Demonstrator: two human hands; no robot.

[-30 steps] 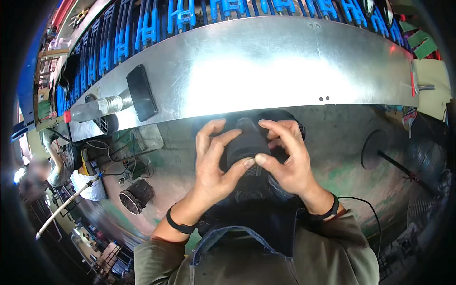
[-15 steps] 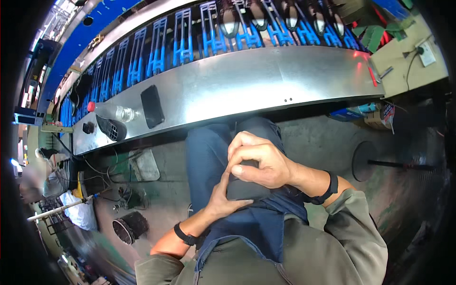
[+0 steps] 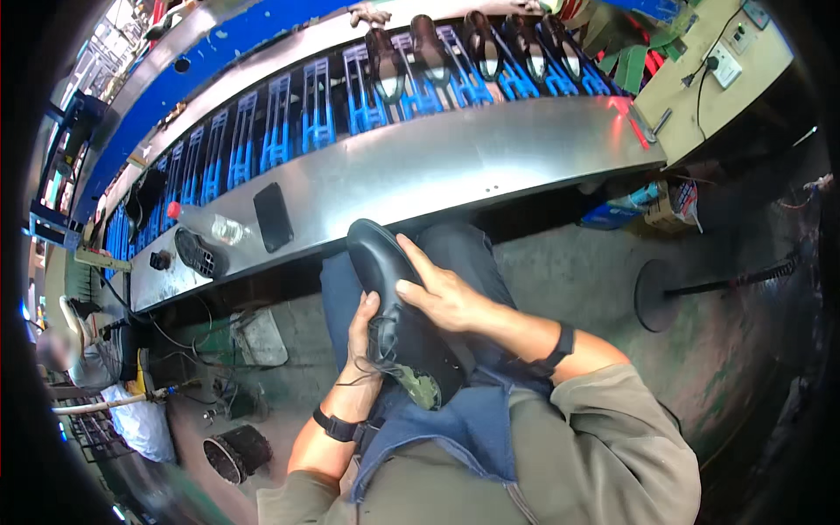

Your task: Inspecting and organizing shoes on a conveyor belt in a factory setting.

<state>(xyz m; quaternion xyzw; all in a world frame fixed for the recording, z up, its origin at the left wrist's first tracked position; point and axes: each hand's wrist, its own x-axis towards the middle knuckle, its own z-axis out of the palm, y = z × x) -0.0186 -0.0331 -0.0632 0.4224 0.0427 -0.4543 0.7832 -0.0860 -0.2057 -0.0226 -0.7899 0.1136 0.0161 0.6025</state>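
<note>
Shoe (image 3: 394, 315) between hands, on lap

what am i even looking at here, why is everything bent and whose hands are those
This is a view from a wide fisheye camera worn on a person's head, looking down at their own lap. The lens bends straight edges near the rim. No machine is holding anything: the two bare hands belong to the wearer. The left hand grips a black lace-up shoe from the side, and the right hand lies across its top. The shoe rests over the person's lap. Ahead runs a long metal workbench with a dark phone and a plastic bottle on it. Behind it, blue racks carry more shoes.
</note>
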